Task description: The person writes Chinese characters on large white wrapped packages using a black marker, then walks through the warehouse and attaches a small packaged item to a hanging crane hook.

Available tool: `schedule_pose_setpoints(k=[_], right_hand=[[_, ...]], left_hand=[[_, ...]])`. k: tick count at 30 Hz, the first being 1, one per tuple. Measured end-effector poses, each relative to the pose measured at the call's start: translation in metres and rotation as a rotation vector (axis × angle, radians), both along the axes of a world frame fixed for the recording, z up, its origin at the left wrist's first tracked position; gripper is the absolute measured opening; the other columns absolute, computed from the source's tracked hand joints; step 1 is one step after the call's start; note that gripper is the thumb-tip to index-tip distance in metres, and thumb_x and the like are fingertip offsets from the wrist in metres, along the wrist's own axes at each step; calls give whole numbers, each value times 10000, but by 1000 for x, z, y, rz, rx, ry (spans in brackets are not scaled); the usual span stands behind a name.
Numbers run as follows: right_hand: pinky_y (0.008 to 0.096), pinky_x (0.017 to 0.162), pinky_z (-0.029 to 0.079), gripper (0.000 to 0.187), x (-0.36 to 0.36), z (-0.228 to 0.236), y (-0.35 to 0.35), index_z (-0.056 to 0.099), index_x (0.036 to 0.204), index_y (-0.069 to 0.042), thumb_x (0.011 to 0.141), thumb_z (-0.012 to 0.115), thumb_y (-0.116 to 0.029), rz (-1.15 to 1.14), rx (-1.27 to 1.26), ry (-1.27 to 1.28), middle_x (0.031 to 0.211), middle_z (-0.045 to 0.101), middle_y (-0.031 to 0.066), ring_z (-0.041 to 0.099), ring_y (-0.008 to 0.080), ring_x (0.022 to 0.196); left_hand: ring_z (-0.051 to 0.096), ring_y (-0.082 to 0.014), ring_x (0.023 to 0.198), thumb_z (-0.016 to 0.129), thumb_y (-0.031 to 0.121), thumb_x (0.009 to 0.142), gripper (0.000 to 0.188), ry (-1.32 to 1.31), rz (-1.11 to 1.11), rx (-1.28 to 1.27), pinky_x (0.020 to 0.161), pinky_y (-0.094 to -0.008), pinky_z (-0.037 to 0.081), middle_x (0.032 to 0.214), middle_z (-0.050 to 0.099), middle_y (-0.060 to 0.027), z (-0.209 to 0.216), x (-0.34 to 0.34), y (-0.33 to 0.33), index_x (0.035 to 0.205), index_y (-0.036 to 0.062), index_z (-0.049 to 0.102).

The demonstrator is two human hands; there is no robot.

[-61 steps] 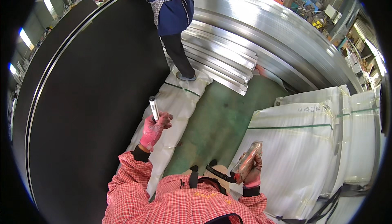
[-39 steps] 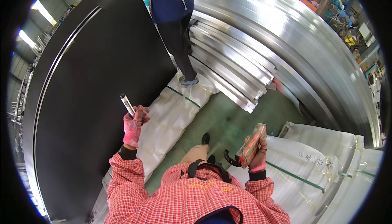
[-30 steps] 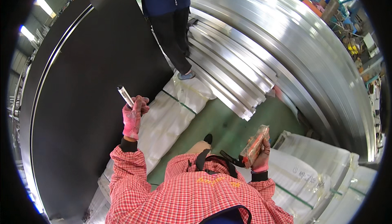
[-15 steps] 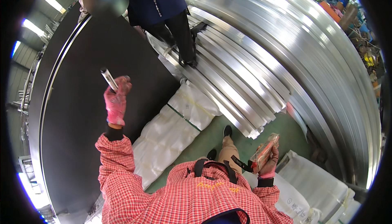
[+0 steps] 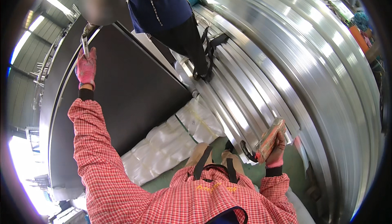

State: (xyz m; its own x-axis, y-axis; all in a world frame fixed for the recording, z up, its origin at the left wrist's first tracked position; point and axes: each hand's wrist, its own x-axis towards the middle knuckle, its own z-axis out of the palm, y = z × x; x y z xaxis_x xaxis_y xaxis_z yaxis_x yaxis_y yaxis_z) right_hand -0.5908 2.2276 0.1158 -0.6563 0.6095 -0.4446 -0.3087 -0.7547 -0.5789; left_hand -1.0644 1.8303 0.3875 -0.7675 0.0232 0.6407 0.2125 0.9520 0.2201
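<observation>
My left hand [image 5: 86, 69], in a pink-stained glove, is stretched out over the left side of the large black panel [image 5: 122, 97] and closed on a silver-white marker pen [image 5: 85, 45]. Just beyond the pen's far end is a co-worker's hand [image 5: 88, 28]; whether it touches the pen I cannot tell. At the lower right, my right hand [image 5: 278, 149], gloved too, is wrapped round an orange-red, block-shaped packet [image 5: 268, 141] in clear plastic. A black strap or handle [image 5: 247, 151] sticks out beside the packet.
A co-worker in a dark blue apron [image 5: 159, 3] stands at the far edge of the panel. Long silver metal profiles [image 5: 245, 101] lie stacked to the right, with curving metal lengths [image 5: 326, 81] beyond. A white wrapped bundle [image 5: 163, 146] lies along the panel's near side, above green floor [image 5: 167, 179].
My left hand has moved forward and left with the marker pen, towards the co-worker's hand. My right hand, still gripping the packet, has risen slightly. My body has moved forward.
</observation>
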Motion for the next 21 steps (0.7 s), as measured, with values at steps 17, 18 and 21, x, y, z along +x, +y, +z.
schedule_pose_setpoints(k=[17, 18, 21], right_hand=[[350, 724, 517, 394, 6, -23, 15, 558, 1097, -96, 835, 551, -391, -27, -25, -8, 960, 627, 93, 613, 237, 845], [348, 724, 514, 400, 2, -19, 17, 549, 1104, -94, 837, 551, -392, -37, -13, -9, 959, 625, 94, 610, 232, 843], [345, 724, 507, 410, -10, -12, 25, 532, 1114, -89, 840, 552, -393, -53, 14, -6, 958, 621, 94, 605, 222, 839]], left_hand=[[579, -339, 976, 561, 452, 839, 548, 85, -58, 8, 841, -371, 441, 1036, 607, -204, -29, -73, -7, 1133, -9, 532], [573, -330, 1001, 570, 457, 831, 570, 39, -19, 10, 866, -356, 433, 1061, 602, -197, -27, -72, -5, 1161, -5, 519], [579, -331, 996, 578, 459, 822, 565, 29, -2, 55, 870, -358, 433, 1050, 614, -181, -34, -83, -8, 1175, 21, 519]])
